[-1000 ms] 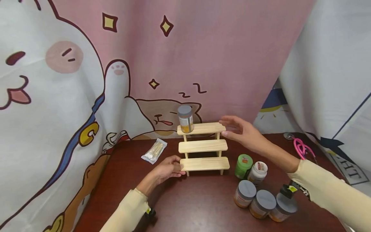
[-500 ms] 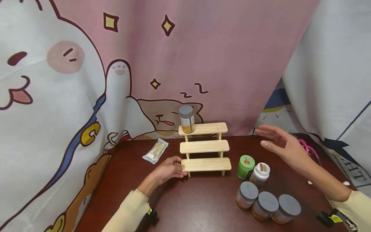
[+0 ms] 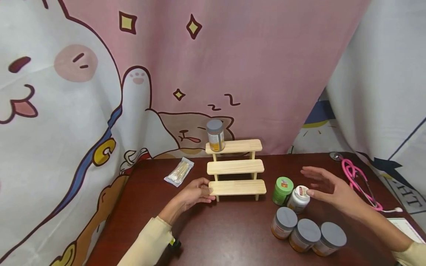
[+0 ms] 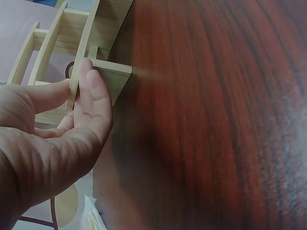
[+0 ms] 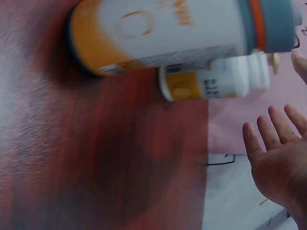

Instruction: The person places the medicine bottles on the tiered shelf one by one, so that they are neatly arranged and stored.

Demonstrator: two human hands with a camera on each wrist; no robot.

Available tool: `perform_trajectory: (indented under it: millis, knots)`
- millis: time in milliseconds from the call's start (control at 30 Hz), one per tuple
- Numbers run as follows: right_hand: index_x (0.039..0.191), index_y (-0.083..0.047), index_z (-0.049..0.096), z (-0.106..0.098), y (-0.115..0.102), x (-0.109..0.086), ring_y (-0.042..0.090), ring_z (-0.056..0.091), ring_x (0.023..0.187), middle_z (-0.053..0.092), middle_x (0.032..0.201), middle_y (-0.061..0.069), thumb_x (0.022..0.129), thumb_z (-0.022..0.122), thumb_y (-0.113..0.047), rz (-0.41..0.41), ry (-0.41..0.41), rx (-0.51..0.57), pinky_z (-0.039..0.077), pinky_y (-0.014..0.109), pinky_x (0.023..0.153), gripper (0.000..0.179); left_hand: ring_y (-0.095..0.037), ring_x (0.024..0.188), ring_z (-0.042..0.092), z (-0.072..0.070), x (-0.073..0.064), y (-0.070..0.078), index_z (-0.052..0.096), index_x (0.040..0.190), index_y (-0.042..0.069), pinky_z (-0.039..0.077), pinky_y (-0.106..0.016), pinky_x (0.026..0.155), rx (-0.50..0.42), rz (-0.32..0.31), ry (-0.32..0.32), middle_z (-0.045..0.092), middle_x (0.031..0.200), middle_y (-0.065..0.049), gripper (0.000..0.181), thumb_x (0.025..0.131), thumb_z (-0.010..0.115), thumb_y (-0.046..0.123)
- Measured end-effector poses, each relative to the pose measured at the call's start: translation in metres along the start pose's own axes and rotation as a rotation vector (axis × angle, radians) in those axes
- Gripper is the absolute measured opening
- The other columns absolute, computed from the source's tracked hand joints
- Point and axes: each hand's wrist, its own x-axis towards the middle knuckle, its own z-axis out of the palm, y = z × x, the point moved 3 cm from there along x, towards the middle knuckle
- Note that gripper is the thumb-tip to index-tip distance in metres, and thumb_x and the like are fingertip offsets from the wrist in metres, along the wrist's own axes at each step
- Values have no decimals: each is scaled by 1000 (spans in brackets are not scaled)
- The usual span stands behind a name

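Note:
A three-step wooden display riser (image 3: pixel 237 187) stands on the dark table. My left hand (image 3: pixel 194 194) pinches the left end of its lowest step; the left wrist view shows the thumb (image 4: pixel 52 96) on one face of the board and the fingers on the other. A grey-lidded jar (image 3: pixel 215 136) is upright at the left of the top step. My right hand (image 3: pixel 336 192), fingers spread and holding nothing, hovers just right of a small white bottle (image 3: pixel 298 199). Beside that bottle stands a green jar (image 3: pixel 283 191).
In front of the white bottle are three more grey-lidded jars (image 3: pixel 304 235). A packet of cotton swabs (image 3: pixel 179 172) lies left of the riser. At the right are a pink stethoscope (image 3: pixel 352 173) and a white card-like thing (image 3: pixel 404 229). A printed curtain (image 3: pixel 266 74) hangs behind the table.
My right hand has moved from the right end of the top step out to the right, then down toward the white bottle. The left hand keeps its hold on the riser.

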Motion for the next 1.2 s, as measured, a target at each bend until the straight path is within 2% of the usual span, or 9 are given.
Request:
perform_trajectory:
  millis: [133,267,467,633,700,933,1033,1200]
  knots:
    - [159,-17,44,5,13,-6,-9,59,126,58,152,-4,96,75,-6,17,-54,16,56,12,94,70,-18,89,75,0,-1,-1,49,128,-6,65,-30,84,-9,5,0,63,105,-10,25,106,55,2]
    - [161,-14,40,10,23,-11,-6,61,123,57,154,-7,98,72,-6,49,-124,78,61,21,89,70,-18,89,75,0,-1,-2,49,128,-6,65,-31,85,-8,8,-2,64,104,-9,25,106,55,3]
    - [160,-12,39,17,35,-12,-5,63,122,56,146,-22,100,71,-7,98,-194,175,65,27,87,69,-17,88,74,-2,0,-2,49,129,-6,64,-29,82,-14,10,5,65,104,-8,26,105,56,3]
    - [159,-7,40,24,42,-11,1,67,119,61,139,-17,98,71,-2,80,-232,233,65,29,86,69,-18,88,74,-1,0,-3,50,130,-6,65,-28,82,-24,12,11,65,104,-8,27,105,56,4]
    - [157,-6,42,26,45,-11,3,68,116,65,134,-14,98,72,-3,92,-234,228,65,28,86,66,-18,87,74,0,0,-3,50,129,-6,64,-28,82,-28,11,13,65,104,-8,27,105,56,3]
    - [147,-12,53,29,45,-11,0,67,111,70,125,-7,97,78,-17,122,-191,53,60,21,85,57,-16,86,73,2,-1,-3,49,129,-6,64,-28,82,-39,12,15,65,103,-7,26,106,56,3]
    - [148,-12,53,29,45,-11,2,68,109,71,125,-4,97,77,-17,132,-196,64,61,23,84,57,-17,87,73,1,-1,-3,49,130,-6,64,-28,83,-40,12,17,65,103,-7,27,106,56,4]
    - [150,-9,51,26,47,-11,1,68,109,70,124,-10,98,76,-15,139,-203,88,62,25,82,58,-18,89,72,1,0,-5,49,130,-6,65,-31,87,-50,6,26,64,104,-7,28,106,56,3]
